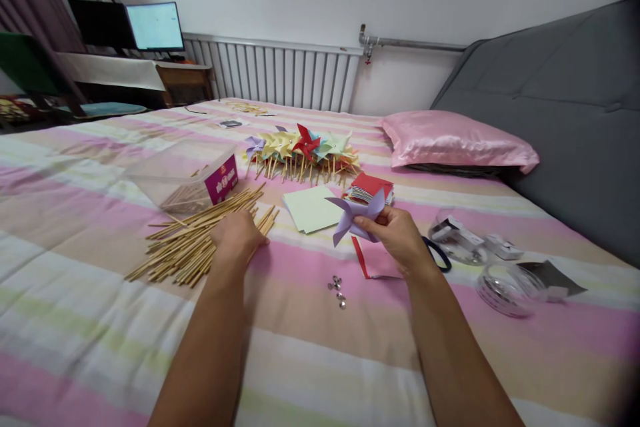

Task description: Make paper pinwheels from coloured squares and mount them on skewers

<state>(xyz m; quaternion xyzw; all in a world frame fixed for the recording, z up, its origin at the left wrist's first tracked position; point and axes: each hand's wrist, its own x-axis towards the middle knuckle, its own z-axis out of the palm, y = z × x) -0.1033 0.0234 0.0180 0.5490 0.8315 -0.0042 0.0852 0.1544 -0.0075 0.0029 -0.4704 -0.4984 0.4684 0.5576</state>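
Note:
My right hand (393, 233) pinches a purple paper pinwheel (357, 217) between thumb and fingers, held above the bed. Its blades are folded in, and no stick shows on it. Curled over a spread pile of thin wooden sticks (185, 250), my left hand (237, 235) touches the pile's right side. Its fingertips are mostly hidden, so what they grip cannot be seen. Several small silver metal pieces (337, 283) lie on the bedspread between my forearms. Beside the pinwheel rests a stack of pale green paper squares (311, 208).
Behind the papers sit finished pinwheels on sticks (300, 147). A clear plastic box (183, 170) with sticks stands left. Red paper squares (371, 184), dark scissor handles (438, 255), a round clear container (510, 290) and small packets (463, 237) lie right. A pink pillow (455, 140) is farther back.

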